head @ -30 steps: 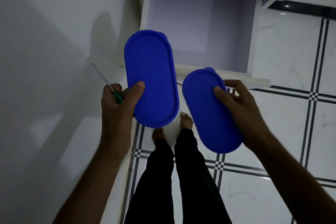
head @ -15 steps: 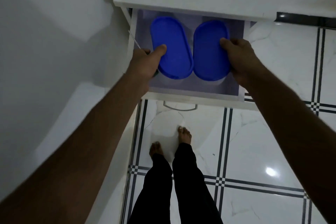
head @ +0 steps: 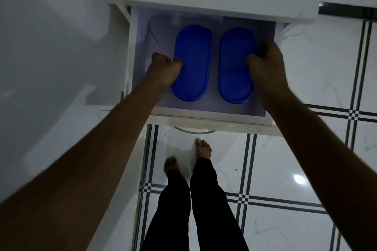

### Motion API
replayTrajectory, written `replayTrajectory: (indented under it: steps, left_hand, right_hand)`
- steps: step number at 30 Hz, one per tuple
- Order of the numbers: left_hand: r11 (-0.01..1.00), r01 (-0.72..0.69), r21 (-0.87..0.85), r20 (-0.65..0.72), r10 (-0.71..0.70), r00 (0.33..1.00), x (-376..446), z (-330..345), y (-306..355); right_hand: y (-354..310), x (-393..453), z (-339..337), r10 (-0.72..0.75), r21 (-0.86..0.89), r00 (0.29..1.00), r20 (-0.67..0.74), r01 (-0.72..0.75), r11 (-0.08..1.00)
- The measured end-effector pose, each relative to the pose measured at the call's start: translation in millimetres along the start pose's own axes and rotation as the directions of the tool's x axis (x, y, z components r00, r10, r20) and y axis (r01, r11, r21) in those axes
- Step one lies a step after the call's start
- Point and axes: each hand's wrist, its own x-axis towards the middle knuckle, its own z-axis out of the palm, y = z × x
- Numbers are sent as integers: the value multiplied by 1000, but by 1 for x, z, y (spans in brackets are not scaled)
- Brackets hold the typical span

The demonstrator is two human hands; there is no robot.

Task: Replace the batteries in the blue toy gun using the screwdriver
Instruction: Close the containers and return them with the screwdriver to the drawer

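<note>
In drawer (head: 140, 47), both hands grip blue lids, L (head: 163, 69) w/ screwdriver (head: 155, 42).

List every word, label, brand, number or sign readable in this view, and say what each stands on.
None: no readable text shows anywhere in this view.
Left blue oval plastic lid: plain, no embossing legible in the dim light.
Right blue oval plastic lid: plain too.
White open drawer: no label or sticker.
Thin metal screwdriver shaft in the left hand: no marking visible.
White tiled floor with dark lines: pattern only.
</note>
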Motion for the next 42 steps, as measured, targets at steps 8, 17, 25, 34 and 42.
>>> replayTrajectory:
  steps: [8,17,25,34,42]
  left_hand:
    - [986,105,130,-69,-97,993,3,-7,7]
    - [751,180,636,-13,-222,975,20,-17,3]
    - [378,-49,924,85,-80,993,7,-16,22]
    - [566,-203,799,-71,423,903,-67,-44,8]
    - [969,194,-153,98,-180,979,-111,-15,-53]
  right_hand:
    - [12,-99,-1,-79,226,991,107,53,973]
    - [48,-166,30,482,259,652,586,-714,651]
    - [62,-144,39,529,536,629,570,-772,340]
    - [58,-123,43,440,658,689,577,-711,250]
    - [42,-82,47,351,669,768,536,-640,379]
